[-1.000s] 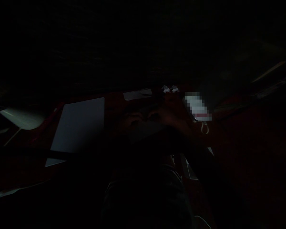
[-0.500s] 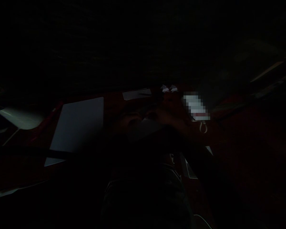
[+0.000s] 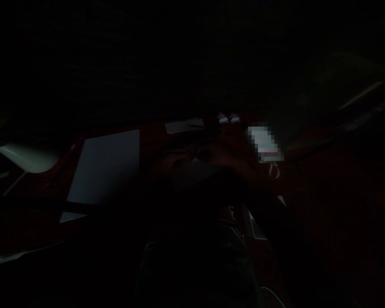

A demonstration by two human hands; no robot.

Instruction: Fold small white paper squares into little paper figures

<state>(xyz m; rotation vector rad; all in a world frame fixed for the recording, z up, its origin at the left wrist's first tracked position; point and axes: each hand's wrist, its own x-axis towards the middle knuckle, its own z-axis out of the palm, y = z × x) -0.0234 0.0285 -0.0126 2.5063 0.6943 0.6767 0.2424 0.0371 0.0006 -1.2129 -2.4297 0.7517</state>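
The scene is very dark. My left hand (image 3: 173, 162) and my right hand (image 3: 227, 156) rest close together on a dim grey sheet of paper (image 3: 195, 173) lying on a dark red table (image 3: 308, 179). Both hands touch the far edge of the sheet with fingers curled, but the darkness hides whether they pinch it. A larger pale sheet (image 3: 107, 167) lies flat to the left of my hands.
Two small white folded paper shapes (image 3: 228, 118) and a small white sheet (image 3: 184, 125) lie beyond my hands. A white object (image 3: 265, 145) with a cord loop sits at the right. A pale curved object (image 3: 27, 158) is at far left.
My hands shifted slightly along the far edge of the grey sheet. Nothing else on the table moved.
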